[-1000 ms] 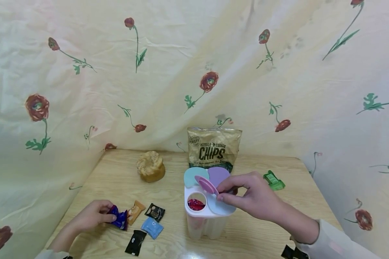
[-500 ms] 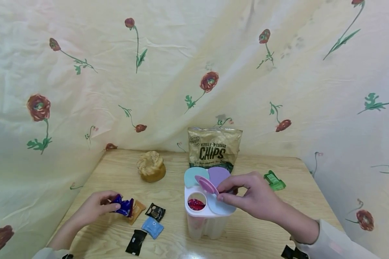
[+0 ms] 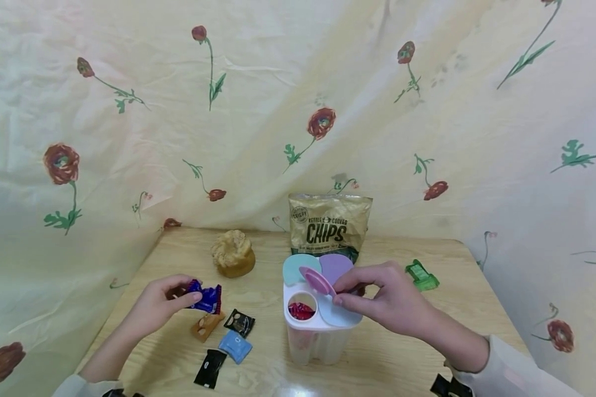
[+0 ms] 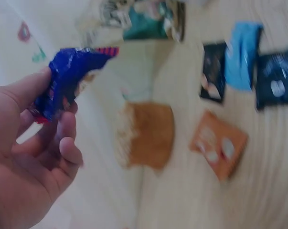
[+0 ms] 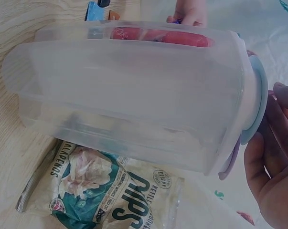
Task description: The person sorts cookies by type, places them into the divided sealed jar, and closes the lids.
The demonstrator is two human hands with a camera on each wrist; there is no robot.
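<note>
My left hand [image 3: 161,306] pinches a dark blue wrapped candy [image 3: 208,299] between thumb and fingers. In the left wrist view the candy [image 4: 69,78] hangs above the table, its crimped end pointing away from the hand. My right hand [image 3: 379,298] pinches the pink flip lid [image 3: 317,280], which stands tilted up on a clear storage container [image 3: 305,344] with a white top. Through the uncovered round hole, red-wrapped sweets [image 3: 301,312] show. The right wrist view shows red wrappers [image 5: 182,38] high inside one clear compartment. The teal lid [image 3: 300,269], purple lid [image 3: 336,266] and pale blue lid [image 3: 339,315] lie flat.
Left of the container lie an orange packet [image 3: 207,326], a light blue packet [image 3: 235,346], one black packet [image 3: 240,322] and another black packet [image 3: 211,368]. A ring-shaped cake [image 3: 232,255] sits behind them. A chips bag [image 3: 328,223] stands behind the container; a green wrapper [image 3: 422,275] lies right.
My left hand has lifted the dark blue candy off the table and carried it rightward and away from me, uncovering more of the orange packet. My right hand stays at the pink lid.
</note>
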